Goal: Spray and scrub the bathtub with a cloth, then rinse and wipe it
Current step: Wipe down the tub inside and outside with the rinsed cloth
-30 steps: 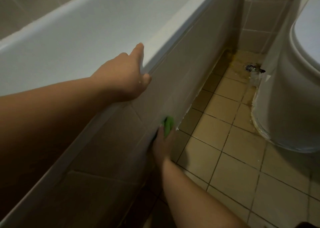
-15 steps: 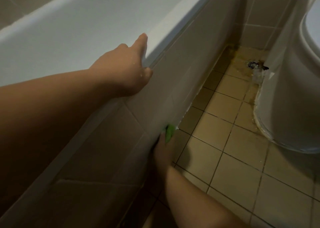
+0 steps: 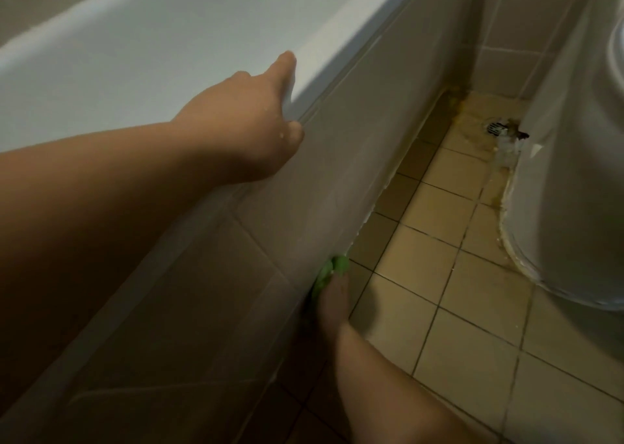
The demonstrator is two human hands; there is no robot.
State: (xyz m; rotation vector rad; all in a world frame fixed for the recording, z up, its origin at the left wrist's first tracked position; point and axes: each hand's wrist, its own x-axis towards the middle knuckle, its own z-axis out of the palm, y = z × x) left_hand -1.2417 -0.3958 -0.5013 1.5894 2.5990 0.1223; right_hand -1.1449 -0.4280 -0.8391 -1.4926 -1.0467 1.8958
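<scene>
The white bathtub runs from lower left to upper right, with a tiled outer side panel below its rim. My left hand grips the tub's near rim, thumb on the outer face and fingers over the edge. My right hand holds a green cloth and presses it against the bottom of the tiled panel, just above the floor. Most of the cloth is hidden by the hand and the panel.
A beige tiled floor lies to the right of the tub. A white toilet base stands at the right with stained grout around it. A floor drain sits in the dirty far corner.
My right hand has slid the green cloth down the tiled panel toward the floor. The view has shifted slightly; my left hand stays on the rim.
</scene>
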